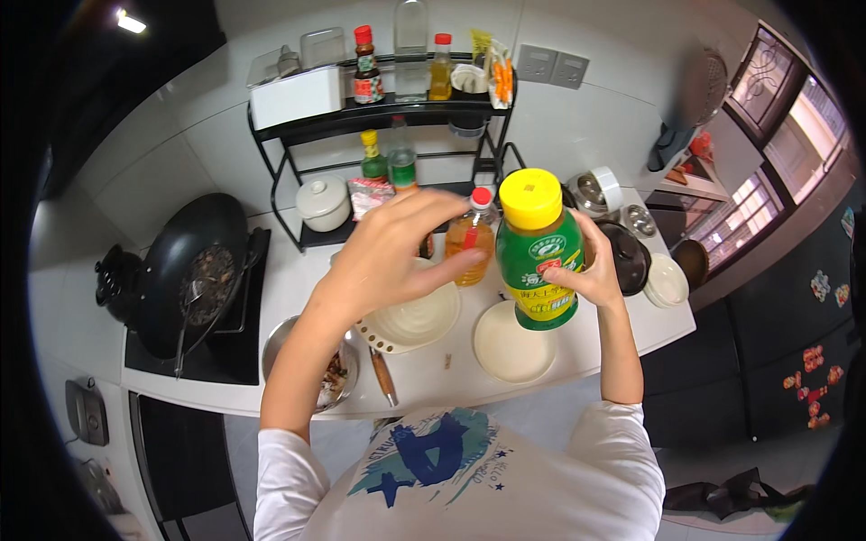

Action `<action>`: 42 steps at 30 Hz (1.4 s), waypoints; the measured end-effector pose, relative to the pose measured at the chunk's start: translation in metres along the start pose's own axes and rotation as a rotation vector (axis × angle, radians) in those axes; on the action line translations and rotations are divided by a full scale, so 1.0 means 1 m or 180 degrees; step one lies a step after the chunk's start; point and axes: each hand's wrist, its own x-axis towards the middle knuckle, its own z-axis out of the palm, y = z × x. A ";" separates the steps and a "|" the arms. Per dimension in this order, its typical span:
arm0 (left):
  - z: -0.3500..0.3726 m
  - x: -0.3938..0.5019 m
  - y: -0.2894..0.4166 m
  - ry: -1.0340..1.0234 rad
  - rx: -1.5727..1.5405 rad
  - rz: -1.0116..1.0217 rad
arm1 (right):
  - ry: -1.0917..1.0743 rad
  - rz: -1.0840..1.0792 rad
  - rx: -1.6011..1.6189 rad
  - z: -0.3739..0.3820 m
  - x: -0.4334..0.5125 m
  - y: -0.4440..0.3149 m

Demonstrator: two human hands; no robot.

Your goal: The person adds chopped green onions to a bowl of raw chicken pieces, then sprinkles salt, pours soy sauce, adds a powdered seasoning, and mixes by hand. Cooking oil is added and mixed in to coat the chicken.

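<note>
My right hand point(595, 267) grips a large green plastic sauce bottle point(538, 260) with a yellow screw cap point(531, 198) on it and a printed label. The bottle is held up above the counter, over the edge of a shallow cream dish point(504, 351). To its left, my left hand point(406, 247) is raised with thumb and fingers apart, holding nothing. Behind that hand stands a clear bottle of amber liquid point(467, 237) with a red cap. Beneath my left hand lies a wide cream bowl point(419, 318), partly hidden by it.
A metal bowl of dark food point(348, 379) is partly behind my left forearm, beside a wooden handle point(382, 379). At left, a black wok point(213, 270) rests on the cooktop point(237, 351). A black rack point(385, 111) with several bottles stands behind; lidded pots point(619, 257) sit at right.
</note>
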 end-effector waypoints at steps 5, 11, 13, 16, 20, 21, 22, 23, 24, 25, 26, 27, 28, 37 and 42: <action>0.002 0.031 0.004 -0.0634 0.0418 0.0181 | -0.0208 -0.0496 -0.1468 0.018 -0.007 0.003; -0.007 0.019 0.010 -0.1116 0.1021 -0.0113 | 0.0187 -0.1005 -0.2237 0.036 -0.019 -0.005; -0.004 0.012 0.010 -0.0997 0.0892 0.0032 | 0.0360 -0.1168 -0.2287 0.038 -0.022 0.000; -0.001 0.001 0.016 -0.0938 0.0748 0.0118 | 0.0523 -0.1399 -0.2348 0.040 -0.025 0.006; -0.003 -0.011 0.032 -0.0789 0.0859 0.0137 | 0.0852 -0.1825 -0.2403 0.041 -0.026 0.011; -0.003 -0.014 0.035 -0.0730 0.0881 0.0146 | 0.0942 -0.1906 -0.2416 0.043 -0.027 0.012; -0.003 -0.016 0.037 -0.0672 0.0902 0.0156 | 0.1033 -0.1986 -0.2429 0.044 -0.027 0.013; -0.004 -0.017 0.039 -0.0615 0.0922 0.0166 | 0.1032 -0.2005 -0.2525 0.043 -0.027 0.011; -0.005 -0.019 0.041 -0.0628 0.0960 0.0185 | 0.1030 -0.2021 -0.2615 0.043 -0.027 0.008; -0.006 -0.020 0.043 -0.0642 0.0997 0.0206 | 0.1028 -0.2036 -0.2706 0.043 -0.028 0.007; -0.006 -0.020 0.043 -0.0656 0.1032 0.0227 | 0.1003 -0.2035 -0.2770 0.043 -0.028 0.008; -0.006 -0.020 0.044 -0.0610 0.1144 0.0303 | 0.0977 -0.2037 -0.2849 0.041 -0.028 0.008; -0.005 -0.019 0.044 -0.0564 0.1253 0.0379 | 0.0952 -0.2037 -0.2930 0.040 -0.028 0.009; 0.022 -0.032 0.053 0.0477 0.1919 0.1610 | 0.1444 -0.1793 -0.2448 0.047 -0.020 0.015; 0.003 -0.033 0.047 0.0659 0.0773 0.0570 | 0.1481 -0.1932 -0.2350 0.036 -0.020 0.026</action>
